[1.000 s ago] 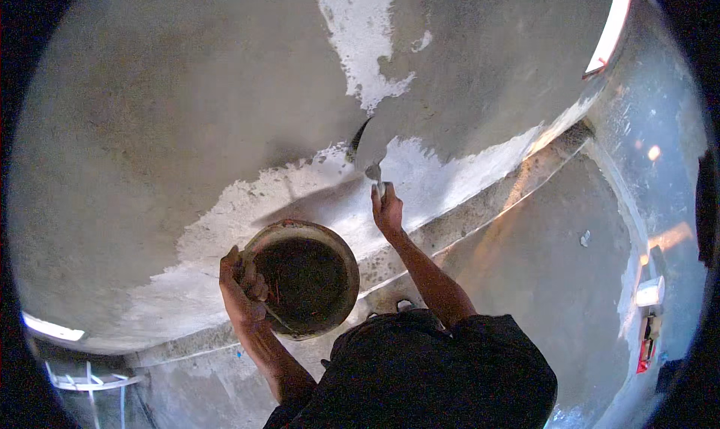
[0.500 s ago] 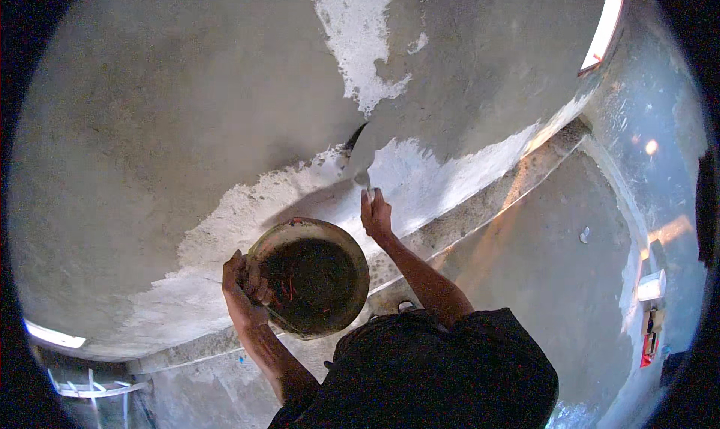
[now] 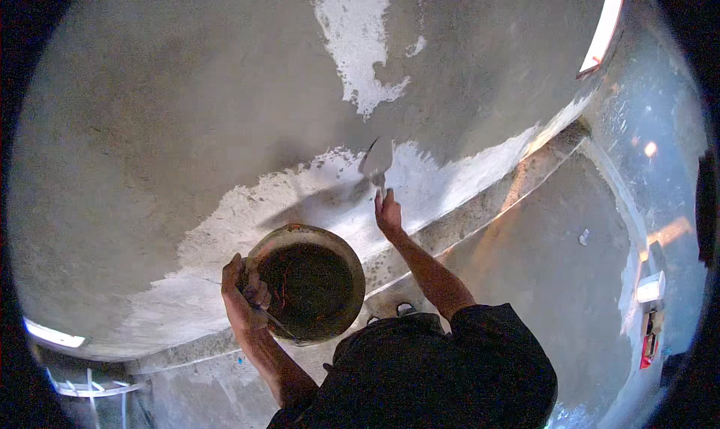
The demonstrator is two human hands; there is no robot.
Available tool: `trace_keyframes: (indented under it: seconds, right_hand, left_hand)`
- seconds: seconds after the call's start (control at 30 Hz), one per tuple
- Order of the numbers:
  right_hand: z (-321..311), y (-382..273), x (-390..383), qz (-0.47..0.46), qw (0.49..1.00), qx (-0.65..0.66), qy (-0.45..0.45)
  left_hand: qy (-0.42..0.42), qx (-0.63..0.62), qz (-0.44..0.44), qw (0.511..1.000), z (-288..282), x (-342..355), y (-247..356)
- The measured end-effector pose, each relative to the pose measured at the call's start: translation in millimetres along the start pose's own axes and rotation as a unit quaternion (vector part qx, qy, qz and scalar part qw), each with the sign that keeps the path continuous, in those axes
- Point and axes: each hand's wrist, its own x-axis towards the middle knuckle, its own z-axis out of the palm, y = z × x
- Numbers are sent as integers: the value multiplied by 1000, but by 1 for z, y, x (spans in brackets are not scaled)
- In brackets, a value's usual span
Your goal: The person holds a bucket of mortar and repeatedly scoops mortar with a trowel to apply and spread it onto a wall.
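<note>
My left hand (image 3: 247, 290) is closed on the rim of a round bucket (image 3: 351, 260), tilted so that its dark inside shows. What lies in the bucket is too dark to make out. My right hand (image 3: 388, 213) grips a pointed trowel (image 3: 377, 159) by its handle, the blade pointing up the wall. Behind the blade spreads a wall (image 3: 187, 91) of grey plaster, with a ragged white patch (image 3: 247, 211) along its lower part. Another white patch (image 3: 364, 46) runs down from the top. Whether the blade touches the wall I cannot tell.
A concrete ledge (image 3: 450, 238) follows the foot of the wall. Off to the right are a white container (image 3: 651, 287) and a red object (image 3: 647, 350). Pale bars (image 3: 94, 391) stand at the lower left. A bright opening (image 3: 604, 28) shows at the upper right.
My right hand has moved a little right and down with the trowel, and the blade has turned to show more of its face. The bucket has shifted slightly down.
</note>
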Motion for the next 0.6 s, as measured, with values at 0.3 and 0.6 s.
trace_keyframes:
  seconds: [0.3,0.6]
  right_hand:
    - [-40,-22,33,112,984,136,21]
    - [-15,-36,-7,-27,993,44,-101]
  left_hand:
    - [71,23,82,994,13,-10,5]
    - [57,29,63,996,13,-7,4]
